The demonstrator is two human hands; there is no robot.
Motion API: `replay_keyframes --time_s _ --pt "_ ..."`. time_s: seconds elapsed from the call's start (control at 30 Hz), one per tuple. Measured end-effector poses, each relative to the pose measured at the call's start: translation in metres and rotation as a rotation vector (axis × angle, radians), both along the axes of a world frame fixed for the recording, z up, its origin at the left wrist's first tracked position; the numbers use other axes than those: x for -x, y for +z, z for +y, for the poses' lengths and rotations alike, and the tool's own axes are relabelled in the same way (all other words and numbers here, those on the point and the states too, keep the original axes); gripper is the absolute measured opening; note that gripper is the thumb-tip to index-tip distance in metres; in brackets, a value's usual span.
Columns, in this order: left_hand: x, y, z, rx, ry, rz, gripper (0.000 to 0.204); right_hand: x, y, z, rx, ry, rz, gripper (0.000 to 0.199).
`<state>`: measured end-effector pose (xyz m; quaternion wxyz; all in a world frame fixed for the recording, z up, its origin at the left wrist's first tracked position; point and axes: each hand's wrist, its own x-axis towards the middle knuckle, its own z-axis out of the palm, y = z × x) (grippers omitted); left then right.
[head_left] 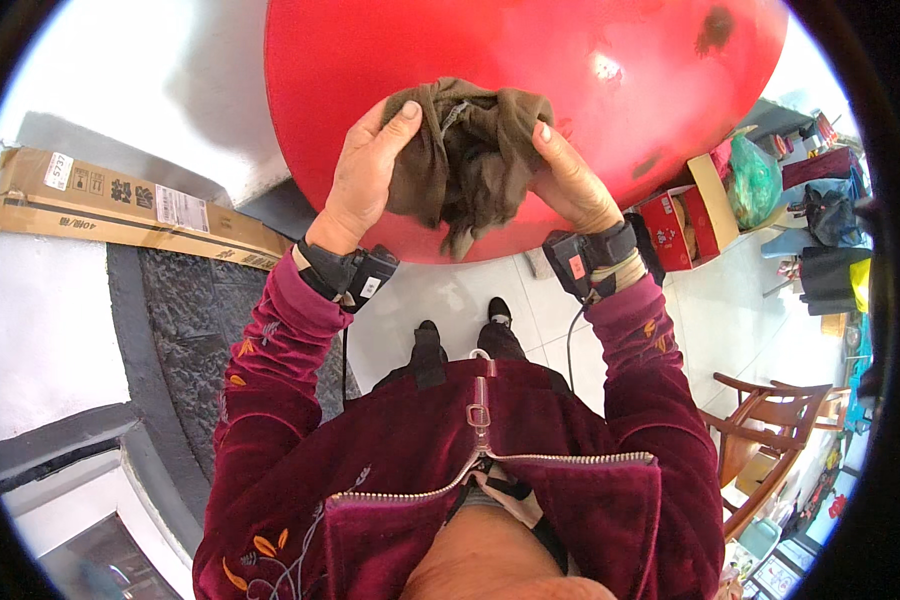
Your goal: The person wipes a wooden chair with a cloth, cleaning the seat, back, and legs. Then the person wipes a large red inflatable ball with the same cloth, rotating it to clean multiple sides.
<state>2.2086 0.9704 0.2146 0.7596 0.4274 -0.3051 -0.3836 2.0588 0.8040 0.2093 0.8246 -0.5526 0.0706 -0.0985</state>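
A crumpled brown piece of soft cloth (417, 178) hangs between my hands, over the near edge of the red round table (370, 50). Its rim is spread into a dark hollow, and loose folds droop from the middle. Whether it is a garment or a cap I cannot tell. My left hand (370, 165) grips the left side, thumb on top and the other fingers mostly behind the fabric. On the opposite side, my right hand (573, 185) pinches the edge with its thumb uppermost. Both wrists wear black straps with small boxes.
Against the wall at left lies a long cardboard box (120, 205). Right of the table stand an open red box (670, 235), a green plastic bag (753, 180) and piled clothes (830, 205). A wooden chair (770, 440) is at lower right. Dark stains mark the tabletop.
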Motion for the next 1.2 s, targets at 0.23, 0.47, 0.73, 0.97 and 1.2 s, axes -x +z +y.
replay_keyframes --time_s 0.23,0.47,0.73,0.97,1.2 --pt "0.009 0.000 -0.022 0.150 -0.065 0.242 0.040 0.019 -0.027 -0.009 0.219 0.011 0.034 0.062" --pt "0.003 -0.003 -0.030 0.060 -0.064 0.131 0.036 0.026 -0.025 -0.024 0.159 -0.307 -0.055 0.038" --pt "0.005 0.000 -0.033 -0.022 -0.066 0.112 0.034 0.041 -0.015 -0.052 0.594 -0.298 0.048 0.047" --pt "0.012 -0.007 -0.031 -0.046 -0.071 0.006 0.036 0.051 -0.051 -0.071 0.536 -0.157 0.122 0.030" --pt "0.000 -0.019 -0.025 -0.050 -0.081 0.054 0.037 0.054 -0.062 -0.076 0.306 -0.373 -0.039 0.014"
